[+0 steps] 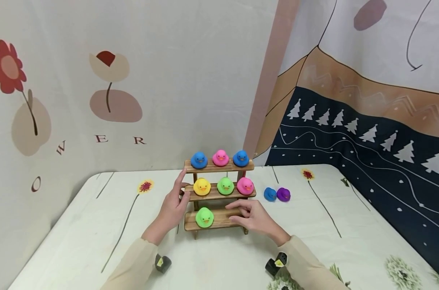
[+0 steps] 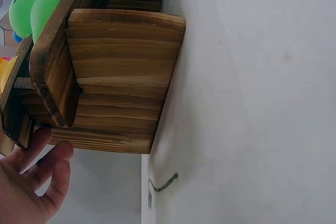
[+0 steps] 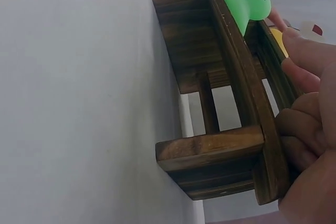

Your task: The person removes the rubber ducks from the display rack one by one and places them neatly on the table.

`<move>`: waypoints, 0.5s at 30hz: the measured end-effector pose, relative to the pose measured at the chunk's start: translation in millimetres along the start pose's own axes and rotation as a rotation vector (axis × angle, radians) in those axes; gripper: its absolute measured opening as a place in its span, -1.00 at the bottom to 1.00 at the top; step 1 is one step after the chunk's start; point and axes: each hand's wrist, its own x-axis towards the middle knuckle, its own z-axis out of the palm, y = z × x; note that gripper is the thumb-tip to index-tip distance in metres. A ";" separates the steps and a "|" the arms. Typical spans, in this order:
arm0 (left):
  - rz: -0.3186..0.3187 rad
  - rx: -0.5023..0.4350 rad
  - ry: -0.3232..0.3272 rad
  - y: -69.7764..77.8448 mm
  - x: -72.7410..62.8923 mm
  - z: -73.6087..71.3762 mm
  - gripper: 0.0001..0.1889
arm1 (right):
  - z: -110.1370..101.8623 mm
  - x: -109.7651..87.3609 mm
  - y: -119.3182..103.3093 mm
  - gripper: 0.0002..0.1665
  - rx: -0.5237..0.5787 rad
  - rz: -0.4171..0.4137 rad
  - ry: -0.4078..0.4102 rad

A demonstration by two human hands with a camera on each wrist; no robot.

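Ducks (image 1: 225, 187) (seven shelved, two beside), one shelf (image 1: 222, 219), two hands (image 1: 173, 205) (image 1: 255, 217)

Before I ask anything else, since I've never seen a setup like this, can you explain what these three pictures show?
There's no machine: a person works with a bare left hand and right hand. The wide picture comes from the head, looking forward and down; the other two come from each wrist.

On a white flower-printed cloth is a three-tier brown wooden stand. Top tier: blue toy duck, pink, blue. Middle: yellow, green, pink. Bottom: green. On the cloth, right of the stand, are a blue duck and a purple duck.

The left hand touches the stand's left side. The right is at the bottom tier's right end. I see no duck in either hand.
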 end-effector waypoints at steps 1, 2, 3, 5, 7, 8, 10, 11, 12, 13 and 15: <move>-0.003 0.001 0.001 0.2 -0.4 -0.6 -0.30 | 0.6 0.9 1.3 -0.69 0.003 -0.005 -0.005; -0.005 0.001 0.001 0.3 -0.7 -1.3 -0.30 | 1.2 1.9 2.1 -0.69 0.006 -0.009 -0.012; -0.007 0.001 0.001 0.4 -0.9 -1.8 -0.30 | 1.7 2.9 2.6 -0.68 0.009 -0.008 -0.020; -0.008 0.002 0.001 0.3 -1.3 -2.8 -0.31 | 2.6 4.7 3.9 -0.66 0.017 -0.009 -0.040; -0.009 0.002 0.003 0.4 -1.8 -3.5 -0.31 | 3.3 6.4 3.9 -0.65 0.022 -0.013 -0.057; -0.010 0.001 0.006 0.6 -1.9 -3.7 -0.31 | 3.8 7.2 3.5 -0.65 0.023 -0.016 -0.064; -0.010 0.000 0.006 1.0 -2.0 -3.7 -0.31 | 4.6 8.3 2.8 -0.65 0.025 -0.023 -0.070; -0.011 -0.001 0.003 1.3 -1.9 -3.5 -0.31 | 5.0 8.9 2.3 -0.65 0.025 -0.024 -0.071; -0.009 -0.001 0.000 1.4 -1.6 -3.2 -0.32 | 5.4 9.4 1.5 -0.65 0.026 -0.024 -0.073; -0.010 -0.005 -0.004 2.0 -1.7 -3.0 -0.32 | 5.9 9.9 0.6 -0.65 0.027 -0.023 -0.076; -0.009 -0.007 -0.008 2.3 -1.4 -2.6 -0.32 | 7.3 11.5 -0.5 -0.63 0.027 -0.023 -0.084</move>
